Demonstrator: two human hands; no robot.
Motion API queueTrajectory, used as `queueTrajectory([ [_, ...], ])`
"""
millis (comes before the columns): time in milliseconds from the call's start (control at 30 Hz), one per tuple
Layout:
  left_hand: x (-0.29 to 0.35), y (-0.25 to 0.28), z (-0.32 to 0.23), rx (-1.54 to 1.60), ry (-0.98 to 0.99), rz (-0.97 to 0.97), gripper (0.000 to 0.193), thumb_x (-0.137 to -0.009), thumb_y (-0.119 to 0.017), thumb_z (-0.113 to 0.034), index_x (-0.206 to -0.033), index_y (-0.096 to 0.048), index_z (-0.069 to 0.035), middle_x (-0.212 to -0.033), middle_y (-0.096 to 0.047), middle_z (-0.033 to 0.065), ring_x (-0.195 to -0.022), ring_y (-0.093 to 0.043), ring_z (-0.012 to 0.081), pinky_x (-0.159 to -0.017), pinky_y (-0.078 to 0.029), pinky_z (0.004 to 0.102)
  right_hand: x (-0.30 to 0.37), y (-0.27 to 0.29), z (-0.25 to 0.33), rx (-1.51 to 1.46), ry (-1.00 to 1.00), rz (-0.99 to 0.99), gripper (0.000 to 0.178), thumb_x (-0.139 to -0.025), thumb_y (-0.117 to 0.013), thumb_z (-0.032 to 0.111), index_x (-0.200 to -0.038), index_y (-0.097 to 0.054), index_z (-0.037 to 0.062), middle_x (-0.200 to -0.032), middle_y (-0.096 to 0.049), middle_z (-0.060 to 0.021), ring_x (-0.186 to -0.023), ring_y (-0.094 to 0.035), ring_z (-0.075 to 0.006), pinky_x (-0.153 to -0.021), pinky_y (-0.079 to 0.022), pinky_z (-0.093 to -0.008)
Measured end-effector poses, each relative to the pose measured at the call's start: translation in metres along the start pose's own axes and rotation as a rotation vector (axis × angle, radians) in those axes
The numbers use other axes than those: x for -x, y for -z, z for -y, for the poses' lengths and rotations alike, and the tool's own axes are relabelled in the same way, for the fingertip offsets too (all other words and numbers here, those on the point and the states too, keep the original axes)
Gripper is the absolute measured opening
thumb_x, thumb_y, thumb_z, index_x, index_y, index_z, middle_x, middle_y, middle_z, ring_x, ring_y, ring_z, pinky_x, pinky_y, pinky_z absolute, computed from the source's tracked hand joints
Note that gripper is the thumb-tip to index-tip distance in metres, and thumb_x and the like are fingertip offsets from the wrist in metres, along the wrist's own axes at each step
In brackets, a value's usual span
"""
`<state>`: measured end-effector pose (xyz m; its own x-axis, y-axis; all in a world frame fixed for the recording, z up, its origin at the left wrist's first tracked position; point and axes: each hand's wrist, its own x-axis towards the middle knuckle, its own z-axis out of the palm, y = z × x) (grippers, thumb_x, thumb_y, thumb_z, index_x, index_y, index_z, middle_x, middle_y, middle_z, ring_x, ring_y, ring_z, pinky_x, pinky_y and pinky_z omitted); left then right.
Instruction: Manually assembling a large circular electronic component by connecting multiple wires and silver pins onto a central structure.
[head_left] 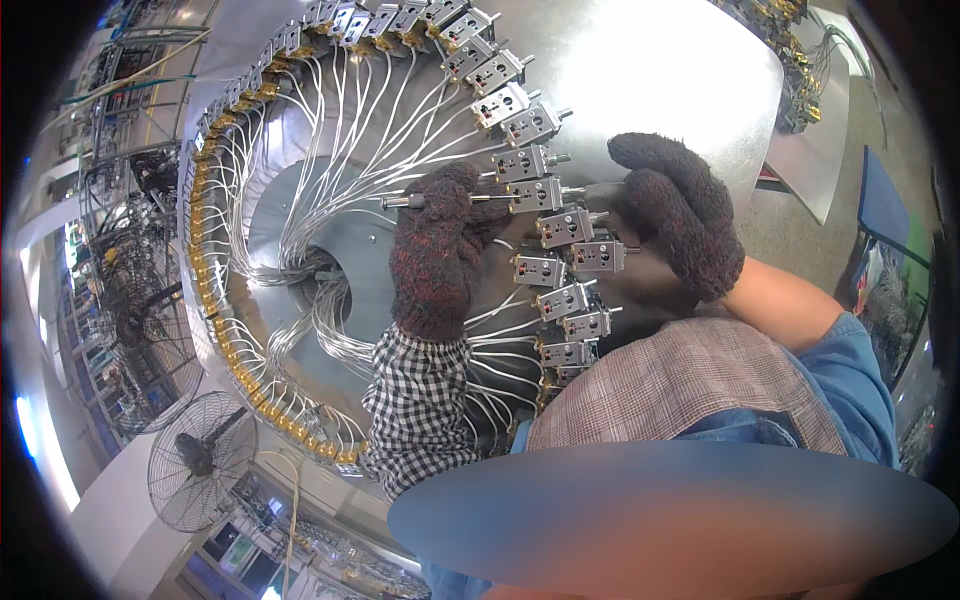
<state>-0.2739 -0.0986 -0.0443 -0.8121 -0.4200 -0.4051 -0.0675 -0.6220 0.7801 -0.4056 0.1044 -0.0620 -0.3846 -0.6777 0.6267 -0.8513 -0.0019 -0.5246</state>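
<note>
My left hand (435, 255), in a dark knitted glove, is closed round a slim metal screwdriver (402, 202). Its thin shaft points right, at a small silver metal box (535, 195) in the row of similar boxes on the round fixture. White wires run from these boxes toward the middle. My right hand (685, 215), in the same kind of glove, is on the other side of that box, by its protruding pin. The fingers there are curled; whatever they hold is hidden.
More boxes with brass-coloured parts (240, 375) line the ring of the round metal fixture (375, 265), its wires gathering at a centre hole. A shiny metal plate (660, 70) lies beyond. A large fan (200, 455) stands at lower left, and a blue panel (885, 200) at right.
</note>
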Motion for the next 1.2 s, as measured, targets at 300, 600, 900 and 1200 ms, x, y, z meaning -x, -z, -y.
queueTrajectory([
  [300, 0.003, -0.004, 0.001, -0.582, -0.236, 0.040, 0.026, -0.092, -0.046, -0.019, -0.107, -0.045, 0.001, -0.100, -0.055, 0.0175, -0.090, -0.061, 0.0340, -0.076, -0.054, 0.0457, 0.003, -0.005, 0.003, 0.029, -0.127, 0.041, 0.037, -0.077, -0.060, 0.001, -0.112, -0.051, 0.0079, -0.111, -0.055, -0.0147, -0.087, -0.061, -0.0217, -0.066, -0.053, -0.0284],
  [600, 0.003, 0.006, 0.006, -0.208, -0.067, 0.015, 0.029, -0.086, -0.058, -0.016, -0.108, -0.049, 0.001, -0.100, -0.055, 0.0108, -0.089, -0.061, 0.0206, -0.073, -0.054, 0.0318, 0.009, -0.004, -0.001, -0.041, -0.125, 0.051, 0.039, -0.077, -0.060, 0.002, -0.114, -0.050, 0.0079, -0.110, -0.055, -0.0153, -0.085, -0.062, -0.0242, -0.065, -0.054, -0.0285],
  [900, 0.002, 0.003, 0.003, 0.002, 0.053, -0.006, 0.026, -0.091, -0.046, -0.025, -0.109, -0.045, -0.005, -0.102, -0.058, 0.0192, -0.095, -0.059, 0.0365, -0.079, -0.050, 0.0505, 0.010, 0.001, 0.010, -0.385, -0.465, 0.100, 0.050, -0.072, -0.067, 0.003, -0.118, -0.047, 0.0034, -0.115, -0.052, -0.0213, -0.090, -0.059, -0.0282, -0.076, -0.050, -0.0365],
  [1200, 0.009, 0.000, 0.005, 0.104, 0.057, 0.024, 0.026, -0.091, -0.047, -0.025, -0.108, -0.047, -0.005, -0.110, -0.055, 0.0231, -0.096, -0.058, 0.0373, -0.082, -0.049, 0.0494, 0.012, 0.000, 0.006, -0.716, -0.683, -0.042, 0.040, -0.087, -0.054, 0.021, -0.122, -0.047, 0.0032, -0.085, -0.060, -0.0091, -0.071, -0.057, -0.0114, -0.059, -0.047, -0.0237],
])
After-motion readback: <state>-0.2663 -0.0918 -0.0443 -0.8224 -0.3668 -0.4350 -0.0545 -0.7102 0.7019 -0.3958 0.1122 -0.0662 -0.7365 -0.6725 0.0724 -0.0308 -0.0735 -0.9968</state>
